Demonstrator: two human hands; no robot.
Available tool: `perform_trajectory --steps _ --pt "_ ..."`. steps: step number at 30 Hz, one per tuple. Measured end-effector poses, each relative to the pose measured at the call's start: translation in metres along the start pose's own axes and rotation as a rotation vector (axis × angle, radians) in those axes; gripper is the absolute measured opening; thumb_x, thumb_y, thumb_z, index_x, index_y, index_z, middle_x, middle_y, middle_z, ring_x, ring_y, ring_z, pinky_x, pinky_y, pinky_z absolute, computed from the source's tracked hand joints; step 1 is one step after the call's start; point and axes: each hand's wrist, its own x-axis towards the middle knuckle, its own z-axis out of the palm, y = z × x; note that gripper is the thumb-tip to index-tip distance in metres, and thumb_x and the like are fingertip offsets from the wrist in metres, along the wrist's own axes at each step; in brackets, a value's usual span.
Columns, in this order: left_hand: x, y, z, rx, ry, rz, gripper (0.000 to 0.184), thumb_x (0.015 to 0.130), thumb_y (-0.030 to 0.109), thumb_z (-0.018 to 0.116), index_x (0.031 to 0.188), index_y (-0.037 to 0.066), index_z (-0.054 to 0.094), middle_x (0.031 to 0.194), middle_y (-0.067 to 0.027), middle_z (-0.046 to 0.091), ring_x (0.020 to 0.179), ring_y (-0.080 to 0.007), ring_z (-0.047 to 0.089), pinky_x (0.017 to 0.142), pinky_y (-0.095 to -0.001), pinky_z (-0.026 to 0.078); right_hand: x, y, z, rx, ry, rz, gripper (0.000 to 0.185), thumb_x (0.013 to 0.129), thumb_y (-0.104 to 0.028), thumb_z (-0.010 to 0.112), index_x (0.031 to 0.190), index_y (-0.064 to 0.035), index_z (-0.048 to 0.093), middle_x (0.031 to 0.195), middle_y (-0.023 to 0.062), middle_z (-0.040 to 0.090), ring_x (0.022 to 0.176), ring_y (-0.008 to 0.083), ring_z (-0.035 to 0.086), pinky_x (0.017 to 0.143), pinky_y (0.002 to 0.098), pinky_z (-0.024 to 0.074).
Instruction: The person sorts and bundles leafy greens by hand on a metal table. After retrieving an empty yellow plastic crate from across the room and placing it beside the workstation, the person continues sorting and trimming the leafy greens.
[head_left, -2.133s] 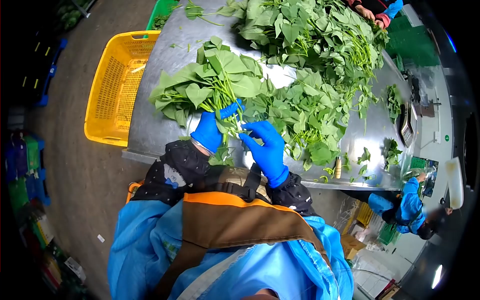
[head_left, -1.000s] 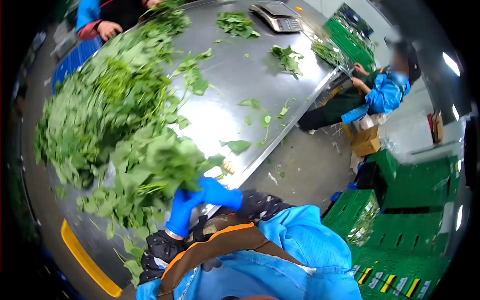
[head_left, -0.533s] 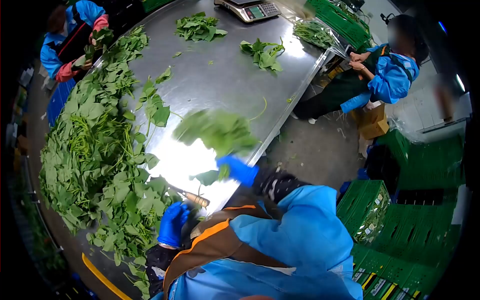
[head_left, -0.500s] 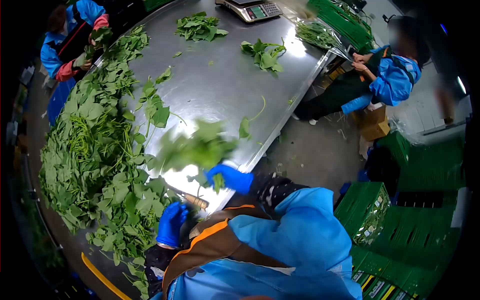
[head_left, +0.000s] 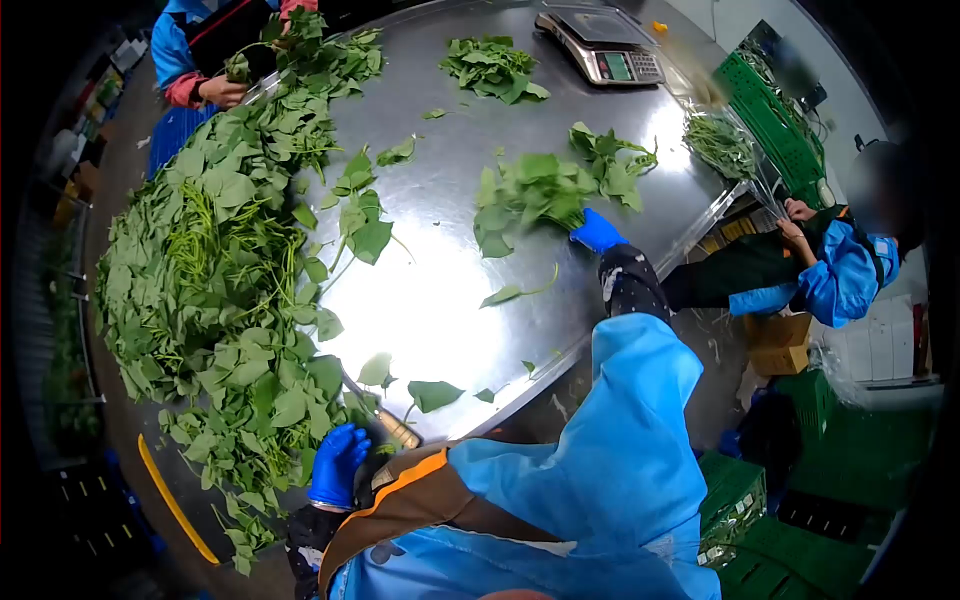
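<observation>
My right hand (head_left: 598, 231), in a blue glove, grips a bunch of leafy greens (head_left: 540, 190) by its stems, stretched out over the metal table. The bunch is slightly blurred and lies beside a smaller bunch of greens (head_left: 615, 165). My left hand (head_left: 340, 465), also blue-gloved, is near the table's front edge with its fingers curled together; whatever is inside them, if anything, is hidden. Close by it lies a wooden-handled blade (head_left: 398, 428), partly under leaves. A large heap of leafy greens (head_left: 200, 260) covers the table's left side.
A digital scale (head_left: 605, 55) and another bunch of greens (head_left: 492, 68) are at the far side. One co-worker's hand (head_left: 222, 91) handles greens at the far left. Another person (head_left: 845, 265) holds a plastic bag at right. Green crates (head_left: 735, 500) stand right of me.
My right hand has moved forward and away from me across the table with the bunch. My left hand has stayed near the front edge. The whole view has shifted.
</observation>
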Motion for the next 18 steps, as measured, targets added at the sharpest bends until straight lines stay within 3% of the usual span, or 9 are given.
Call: perform_trajectory --steps 2,5,8,11,15,18 --pt "0.005 -0.004 0.001 0.009 -0.047 0.061 0.027 0.08 0.016 0.057 0.105 0.006 0.054 0.097 -0.0096 0.059 0.088 -0.0221 0.057 0.078 -0.0304 0.044 0.004 0.022 0.026 0.09 0.258 0.044 0.067 0.061 -0.03 0.071 0.115 0.0007 0.045 0.113 0.0235 0.05 0.103 0.0354 0.049 0.087 0.0378 0.0398" --pt "0.011 -0.011 -0.005 -0.004 -0.087 0.055 0.026 0.08 0.014 0.057 0.104 0.005 0.052 0.096 -0.01 0.059 0.087 -0.0214 0.057 0.078 -0.0302 0.044 0.0 0.021 0.025 0.09 0.195 0.06 0.082 0.059 -0.03 0.074 0.125 -0.001 0.034 0.12 0.0239 0.043 0.108 0.0348 0.046 0.091 0.0368 0.0379" --pt "0.008 -0.01 0.003 -0.003 -0.098 0.064 0.024 0.08 0.012 0.056 0.102 0.003 0.052 0.092 -0.0095 0.059 0.087 -0.0208 0.057 0.078 -0.0297 0.045 -0.009 0.023 0.031 0.156 0.379 -0.133 0.093 0.056 -0.034 0.076 0.129 -0.0006 0.03 0.125 0.022 0.041 0.112 0.0341 0.043 0.092 0.0397 0.0366" --pt "0.005 -0.013 0.002 0.023 -0.119 0.127 0.022 0.08 0.011 0.056 0.1 0.003 0.053 0.09 -0.009 0.059 0.086 -0.0202 0.057 0.078 -0.0292 0.045 -0.043 0.013 0.033 0.362 0.497 -0.129 0.094 0.057 -0.033 0.077 0.13 0.0008 0.028 0.126 0.0212 0.04 0.115 0.0333 0.041 0.095 0.0392 0.0343" --pt "-0.01 -0.018 -0.011 -0.051 -0.012 0.206 0.019 0.081 0.011 0.055 0.097 0.002 0.055 0.088 -0.0075 0.06 0.082 -0.0177 0.058 0.073 -0.0279 0.046 -0.083 0.023 0.061 0.282 0.73 -0.012 0.068 0.073 -0.022 0.066 0.128 0.0024 0.033 0.129 0.0201 0.037 0.12 0.0301 0.035 0.1 0.0371 0.0278" --pt "-0.018 -0.033 -0.049 0.099 0.127 0.359 0.018 0.082 0.014 0.055 0.096 0.002 0.056 0.085 -0.0066 0.06 0.081 -0.0159 0.057 0.074 -0.0271 0.046 -0.143 -0.035 0.077 0.621 0.612 -0.054 0.048 0.084 -0.011 0.053 0.126 0.0023 0.036 0.126 0.016 0.041 0.116 0.0253 0.04 0.099 0.0349 0.0288"
